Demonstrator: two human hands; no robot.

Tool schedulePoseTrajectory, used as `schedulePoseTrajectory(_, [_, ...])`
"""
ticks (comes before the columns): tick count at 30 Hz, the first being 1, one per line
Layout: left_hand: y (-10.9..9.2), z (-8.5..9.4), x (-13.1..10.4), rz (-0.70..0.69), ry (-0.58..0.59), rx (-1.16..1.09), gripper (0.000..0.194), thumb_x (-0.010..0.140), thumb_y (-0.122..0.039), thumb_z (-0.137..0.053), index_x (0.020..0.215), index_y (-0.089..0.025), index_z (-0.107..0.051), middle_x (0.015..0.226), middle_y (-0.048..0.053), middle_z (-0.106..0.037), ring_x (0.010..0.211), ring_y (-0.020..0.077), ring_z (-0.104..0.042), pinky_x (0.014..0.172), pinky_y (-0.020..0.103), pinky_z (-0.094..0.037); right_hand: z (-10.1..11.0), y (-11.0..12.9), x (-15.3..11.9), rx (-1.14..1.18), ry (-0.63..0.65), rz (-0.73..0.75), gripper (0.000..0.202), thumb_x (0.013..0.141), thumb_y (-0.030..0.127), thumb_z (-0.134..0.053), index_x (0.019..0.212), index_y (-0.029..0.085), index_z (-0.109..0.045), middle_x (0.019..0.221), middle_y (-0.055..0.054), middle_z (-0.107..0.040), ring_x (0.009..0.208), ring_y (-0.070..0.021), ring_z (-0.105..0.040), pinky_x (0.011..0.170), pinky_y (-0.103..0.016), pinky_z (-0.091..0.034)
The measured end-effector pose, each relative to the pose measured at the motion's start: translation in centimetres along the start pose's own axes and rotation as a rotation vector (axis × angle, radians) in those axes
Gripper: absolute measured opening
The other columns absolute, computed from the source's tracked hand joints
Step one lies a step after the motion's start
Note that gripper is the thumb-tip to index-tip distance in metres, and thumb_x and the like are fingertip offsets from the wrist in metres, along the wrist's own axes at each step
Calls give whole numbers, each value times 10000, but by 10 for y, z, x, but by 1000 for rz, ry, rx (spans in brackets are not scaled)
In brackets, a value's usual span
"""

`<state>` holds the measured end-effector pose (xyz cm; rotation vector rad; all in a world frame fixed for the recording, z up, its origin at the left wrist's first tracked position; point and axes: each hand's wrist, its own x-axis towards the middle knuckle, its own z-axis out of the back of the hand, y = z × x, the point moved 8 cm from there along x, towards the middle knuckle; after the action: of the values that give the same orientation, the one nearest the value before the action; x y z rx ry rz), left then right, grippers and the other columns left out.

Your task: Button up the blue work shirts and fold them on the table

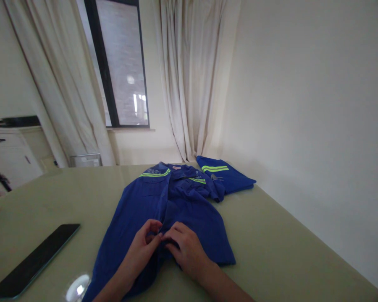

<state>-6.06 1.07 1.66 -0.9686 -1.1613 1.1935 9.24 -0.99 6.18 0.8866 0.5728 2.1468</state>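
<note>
Head view: both the left hand (146, 240) and the right hand (185, 245) pinch the shirt (138, 209) at its front edge, fingertips nearly meeting. Such close work seems best done with the edges level, the cloth slack and the thumbs steadying from the near side. The shirt lies open-fronted on the table (280, 256), under the hands and stretching away beyond them, collar farthest off.
</note>
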Motion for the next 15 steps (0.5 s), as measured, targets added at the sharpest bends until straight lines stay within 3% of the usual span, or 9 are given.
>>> schedulePoseTrajectory(7, [-6, -2, -5, -21, 21, 59, 379, 829, -431, -671, 1140, -215, -658, 996, 27, -674, 784, 192, -696, 702, 299, -558, 3, -2, 1, 174, 28, -36, 144, 892, 229, -733, 1026, 254, -777, 942, -9, -691, 823, -152, -639, 750, -245, -481])
schedulePoseTrajectory(15, [-5, -4, -4, -36, 35, 112, 367, 852, -428, -663, 1143, -205, -649, 999, 38, -693, 817, 199, -699, 736, 303, -554, -3, -21, 3, 377, -7, -166, 175, 766, 148, -822, 915, 221, -765, 830, 25, -657, 729, -130, -604, 671, -214, -449])
